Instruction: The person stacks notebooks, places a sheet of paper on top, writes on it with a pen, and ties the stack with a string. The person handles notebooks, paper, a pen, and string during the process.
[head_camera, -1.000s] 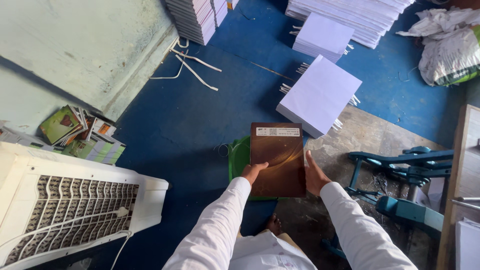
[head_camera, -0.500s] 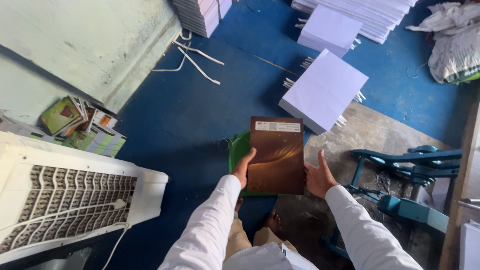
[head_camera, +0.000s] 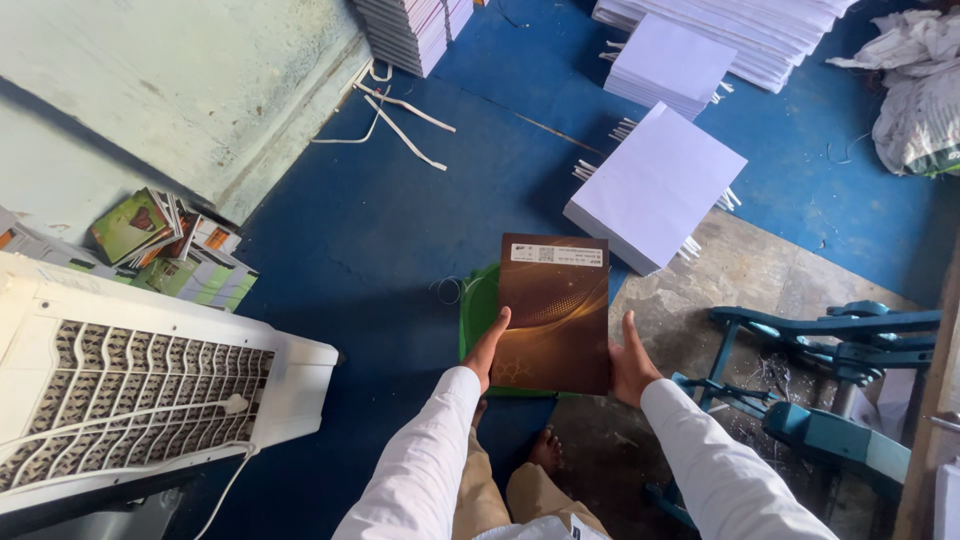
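Two hands hold a brown book (head_camera: 555, 315) by its long edges, flat and face up in front of the person: the left hand (head_camera: 487, 348) presses against its left edge with the thumb lying on the cover, and the right hand (head_camera: 631, 360) is flat against its right edge, fingers straight and together. Both sleeves are white. The book has a glossy brown cover with lighter curved lines and a pale label strip along its far end. Under it, partly hidden, a green flat thing (head_camera: 478, 315) shows past its left edge and near end, over the blue floor (head_camera: 380, 230). Beyond the book a stack of white sheets (head_camera: 655, 185) lies on the floor, with more white stacks (head_camera: 670, 65) farther off. To the right stands a teal metal frame (head_camera: 830, 340) on a bare concrete patch. To the left are a white ribbed appliance (head_camera: 130, 385) and a heap of colourful printed booklets (head_camera: 165, 250) against the pale wall.
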